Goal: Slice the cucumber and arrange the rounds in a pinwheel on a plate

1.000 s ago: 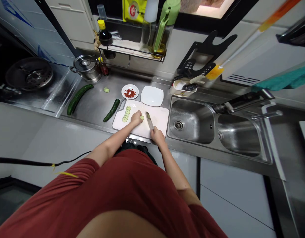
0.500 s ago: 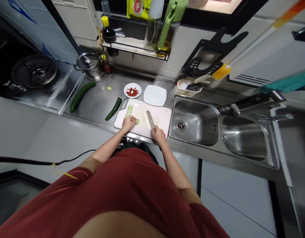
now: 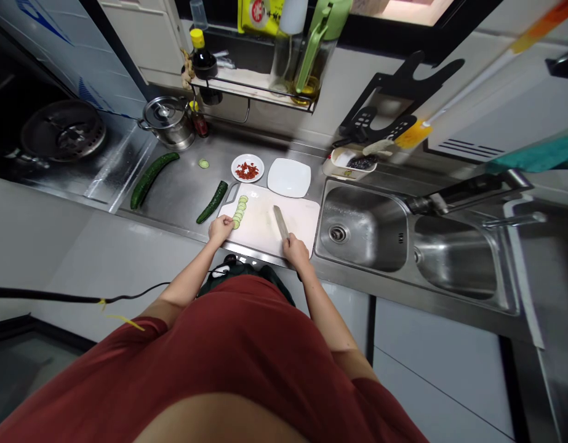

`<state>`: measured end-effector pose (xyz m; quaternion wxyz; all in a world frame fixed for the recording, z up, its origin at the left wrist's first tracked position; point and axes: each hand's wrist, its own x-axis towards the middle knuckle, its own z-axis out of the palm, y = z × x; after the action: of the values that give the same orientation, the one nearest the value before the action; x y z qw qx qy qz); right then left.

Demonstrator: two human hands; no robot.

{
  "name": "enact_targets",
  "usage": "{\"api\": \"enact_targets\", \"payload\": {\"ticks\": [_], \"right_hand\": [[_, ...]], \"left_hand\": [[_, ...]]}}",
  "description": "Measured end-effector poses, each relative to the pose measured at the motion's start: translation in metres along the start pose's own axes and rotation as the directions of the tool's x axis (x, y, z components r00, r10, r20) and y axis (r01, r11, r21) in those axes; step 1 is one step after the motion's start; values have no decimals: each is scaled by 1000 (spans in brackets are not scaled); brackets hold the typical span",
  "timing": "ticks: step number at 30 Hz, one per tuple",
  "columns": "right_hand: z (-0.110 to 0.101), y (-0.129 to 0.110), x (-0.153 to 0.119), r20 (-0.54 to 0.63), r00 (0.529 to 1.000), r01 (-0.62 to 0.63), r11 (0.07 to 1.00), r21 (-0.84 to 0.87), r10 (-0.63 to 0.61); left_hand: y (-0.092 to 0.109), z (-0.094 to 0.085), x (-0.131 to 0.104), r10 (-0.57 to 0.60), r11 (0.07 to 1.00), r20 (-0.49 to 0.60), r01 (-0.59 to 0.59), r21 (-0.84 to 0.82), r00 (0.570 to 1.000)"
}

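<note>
My left hand point(image 3: 220, 229) is at the left edge of the white cutting board point(image 3: 260, 237), its fingertips pinched at the near end of a row of overlapping cucumber slices point(image 3: 242, 205). They hold the edge of the nearest slice. In my right hand point(image 3: 295, 251) is the handle of a kitchen knife point(image 3: 280, 221), its blade pointing away from me over the board's right half. Left of the board lies a cut length of cucumber point(image 3: 212, 202). Farther left is a long whole cucumber point(image 3: 151, 179).
Behind the board stand a small plate of chopped red pieces point(image 3: 235, 161) and a white square plate point(image 3: 288, 177). A double sink point(image 3: 364, 255) adjoins on the right. A lidded steel pot point(image 3: 173, 126) stands back left. Overhead runs a bottle rack point(image 3: 253, 92).
My left hand has moved left, bringing a cucumber slice from the middle of the board to the near end of the row. My right hand and the knife have stayed put.
</note>
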<state>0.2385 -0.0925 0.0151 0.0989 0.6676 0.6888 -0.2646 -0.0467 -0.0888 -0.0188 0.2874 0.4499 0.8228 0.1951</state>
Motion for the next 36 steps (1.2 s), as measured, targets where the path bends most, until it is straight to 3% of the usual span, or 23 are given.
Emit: {"api": "enact_targets", "payload": {"ticks": [15, 20, 27, 36], "right_hand": [[0, 0, -4, -10, 1000, 4, 1000, 16, -4], [0, 2, -2, -100, 993, -44, 994, 100, 54], [-3, 25, 13, -269, 947, -105, 959, 263, 177], [8, 51, 45, -205, 941, -165, 895, 415, 268]], "left_hand": [[3, 0, -2, 48, 995, -36, -44, 89, 998], [1, 0, -1, 49, 996, -33, -46, 76, 998], [-1, 1, 3, 32, 998, -33, -30, 50, 999], [0, 1, 4, 17, 999, -45, -15, 38, 999]]}}
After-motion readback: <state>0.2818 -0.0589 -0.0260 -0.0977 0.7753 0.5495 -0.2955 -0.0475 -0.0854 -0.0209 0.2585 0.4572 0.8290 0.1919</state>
